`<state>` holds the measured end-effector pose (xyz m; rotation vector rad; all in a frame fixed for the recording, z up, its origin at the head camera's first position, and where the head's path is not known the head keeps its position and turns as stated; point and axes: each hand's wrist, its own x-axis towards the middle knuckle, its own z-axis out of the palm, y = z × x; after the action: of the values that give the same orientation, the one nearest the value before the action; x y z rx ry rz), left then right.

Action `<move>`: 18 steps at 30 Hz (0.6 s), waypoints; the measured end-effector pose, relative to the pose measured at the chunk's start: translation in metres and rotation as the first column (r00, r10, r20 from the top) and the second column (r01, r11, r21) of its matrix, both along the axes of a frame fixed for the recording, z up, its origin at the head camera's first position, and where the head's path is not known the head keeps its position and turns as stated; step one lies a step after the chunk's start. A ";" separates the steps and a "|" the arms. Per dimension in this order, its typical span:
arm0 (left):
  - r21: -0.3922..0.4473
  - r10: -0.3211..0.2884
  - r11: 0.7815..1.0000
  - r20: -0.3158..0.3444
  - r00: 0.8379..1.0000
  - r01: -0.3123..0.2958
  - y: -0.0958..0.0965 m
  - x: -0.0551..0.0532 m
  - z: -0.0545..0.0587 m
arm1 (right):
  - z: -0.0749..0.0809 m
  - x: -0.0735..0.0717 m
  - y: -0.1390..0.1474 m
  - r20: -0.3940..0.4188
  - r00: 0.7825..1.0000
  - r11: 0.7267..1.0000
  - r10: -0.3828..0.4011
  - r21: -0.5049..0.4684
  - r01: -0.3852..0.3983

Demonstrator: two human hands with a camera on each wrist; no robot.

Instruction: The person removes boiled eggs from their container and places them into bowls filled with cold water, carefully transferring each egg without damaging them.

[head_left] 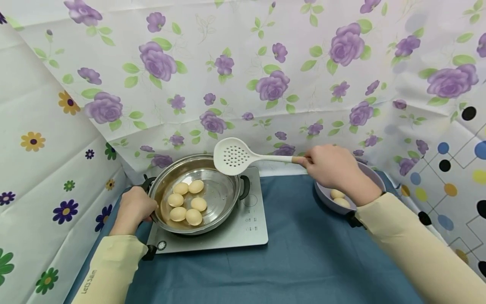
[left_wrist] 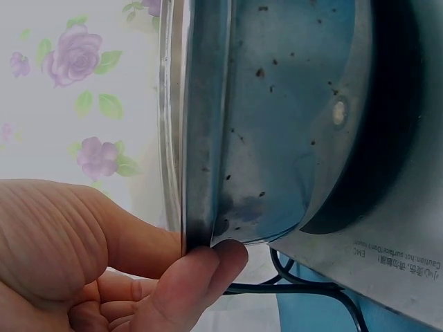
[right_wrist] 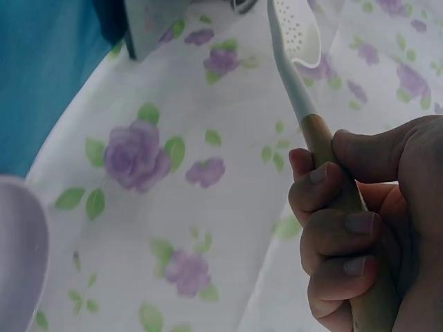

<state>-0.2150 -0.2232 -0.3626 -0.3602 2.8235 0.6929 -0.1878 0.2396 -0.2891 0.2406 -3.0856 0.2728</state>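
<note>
Steel pot (head view): your steel pot (head_left: pixel 221 192) sits on the induction cooker (head_left: pixel 248 236); six eggs (head_left: pixel 199 204) lie in its shallow liquid, gathered toward the left half.
Pot rim (head view): your left hand (head_left: pixel 133 206) is at the pot's left edge, just beside the black handle (head_left: pixel 148 182).
Skimmer (head view): your right hand (head_left: pixel 331 166) holds the white skimmer (head_left: pixel 252 157), its bare bowl over the pot's far right rim.
Lavender pan (head view): two eggs (head_left: pixel 341 203) show in the lavender pan (head_left: pixel 324 195), partly behind your right arm.
Egg transfer (head view): you seem to be between scoops; the next would call for lowering the bowl beneath an egg and lifting it level, lest it roll off.
Pinched rim (left wrist view): your thumb and fingers pinch the pot's rim; a black cord (left_wrist: pixel 315 289) runs below. Hold the pot steady while scooping.
Wooden handle (right wrist view): your fingers wrap round the skimmer's wooden handle (right_wrist: pixel 346 197), thumb against it, a firm-looking grip.
</note>
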 end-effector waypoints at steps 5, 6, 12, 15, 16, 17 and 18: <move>-0.005 -0.003 1.000 -0.014 1.000 0.003 -0.001 -0.001 -0.003 | -0.003 -0.002 -0.023 -0.023 0.999 0.999 0.026 0.040 -0.026; -0.004 -0.001 1.000 -0.014 1.000 0.001 -0.002 -0.001 -0.003 | -0.004 -0.003 -0.028 -0.031 0.999 0.998 0.030 0.053 -0.029; 0.000 0.007 1.000 -0.007 1.000 -0.007 -0.003 0.000 -0.003 | -0.007 -0.004 -0.049 -0.096 0.994 0.993 0.050 0.107 -0.040; 0.002 0.004 1.000 -0.001 1.000 -0.004 -0.004 0.001 -0.004 | -0.010 -0.004 -0.057 -0.115 0.991 0.989 0.060 0.139 -0.044; 0.002 0.002 1.000 0.000 1.000 -0.002 -0.004 0.001 -0.004 | -0.012 -0.003 -0.060 -0.121 0.990 0.987 0.066 0.151 -0.047; 0.002 -0.001 1.000 0.000 1.000 0.001 -0.005 0.001 -0.004 | -0.014 -0.003 -0.062 -0.127 0.989 0.986 0.072 0.158 -0.052; 0.002 -0.003 1.000 0.001 1.000 0.003 -0.005 0.001 -0.005 | -0.015 -0.004 -0.064 -0.132 0.988 0.984 0.077 0.172 -0.053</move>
<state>-0.2138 -0.2284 -0.3672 -0.3560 2.8212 0.6953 -0.1914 0.1751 -0.3045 0.3507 -2.9672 -0.0043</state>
